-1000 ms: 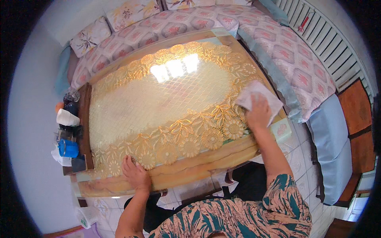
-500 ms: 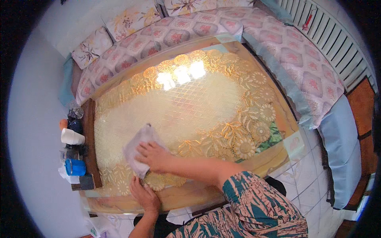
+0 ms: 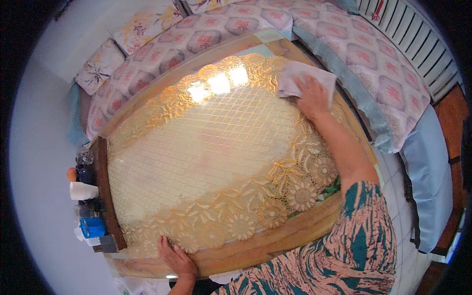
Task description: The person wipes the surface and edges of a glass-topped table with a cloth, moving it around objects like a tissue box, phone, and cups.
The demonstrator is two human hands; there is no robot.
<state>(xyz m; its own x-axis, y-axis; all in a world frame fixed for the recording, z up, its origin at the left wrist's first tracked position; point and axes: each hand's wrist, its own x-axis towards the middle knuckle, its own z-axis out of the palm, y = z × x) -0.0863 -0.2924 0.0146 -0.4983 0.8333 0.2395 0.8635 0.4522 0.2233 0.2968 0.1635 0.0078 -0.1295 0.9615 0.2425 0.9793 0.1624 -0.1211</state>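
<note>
A pale folded cloth lies on the far right part of the low table, near the corner beside the sofa, over the golden lace-patterned covering. The person's right hand rests over it, palm down with fingers extended; whether any fingertip also pinches the fabric cannot be told. The left hand lies palm down at the near left edge, fingers loosely apart, with nothing visible in its grasp.

The work in hand appears to be wiping, judged to be under way rather than finished, since the cloth is in use. No boundary between treated and untreated areas is visible, so the portion done and the portion left cannot be measured. The middle of the covering looks glossy, with bright reflections toward the far side, but gloss alone does not prove wiping.

Along the left edge, a brown wooden holder stands beside white cups and a blue container. Beyond the table runs the sofa, under a patterned cover.
</note>
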